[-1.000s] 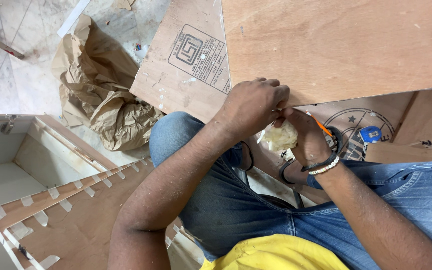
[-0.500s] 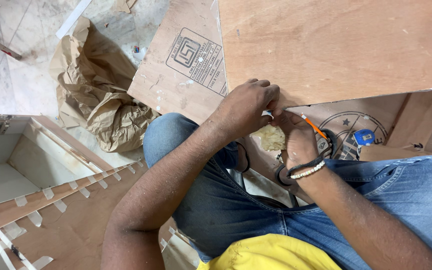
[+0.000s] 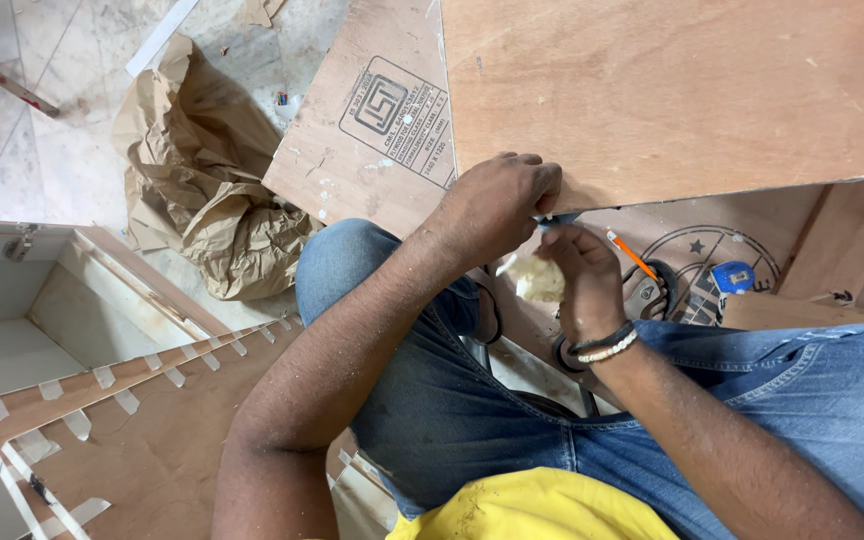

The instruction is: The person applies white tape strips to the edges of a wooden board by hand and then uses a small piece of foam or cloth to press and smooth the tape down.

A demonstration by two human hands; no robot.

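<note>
At near edge of plywood sheet point(image 3: 672, 90), above knees: left hand point(image 3: 497, 205) curled over edge, steadying it. Right hand point(image 3: 577, 275) pinches small dark item against edge; pale wad point(image 3: 535, 280) in palm. Orange pencil point(image 3: 632, 255) just right.

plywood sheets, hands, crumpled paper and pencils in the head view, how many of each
large brown plywood sheets: 2
bare hands, left hand, right hand: 2
crumpled brown paper heap: 1
orange pencil: 1
total: 6
</note>
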